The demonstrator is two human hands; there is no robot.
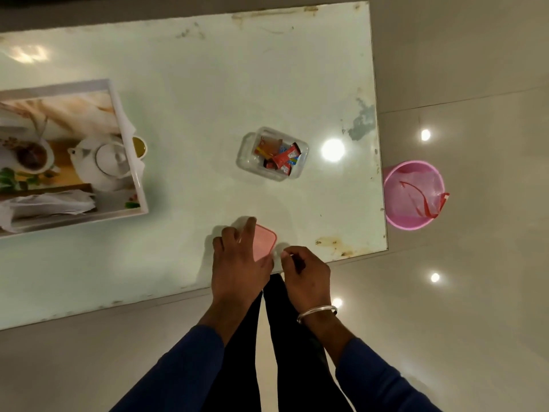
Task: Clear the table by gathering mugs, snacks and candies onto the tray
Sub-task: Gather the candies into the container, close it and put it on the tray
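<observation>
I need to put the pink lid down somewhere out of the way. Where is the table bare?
Bare: the wide far stretch of table beyond the tray and candy box, and the gap between them. Crowded: the near edge, where the left hand holds the pink lid beside the right hand.

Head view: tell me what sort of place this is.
Probably a home living room: a low glossy white table, a white tray printed with a teapot, and a pink plastic waste bin on polished floor tiles.
</observation>
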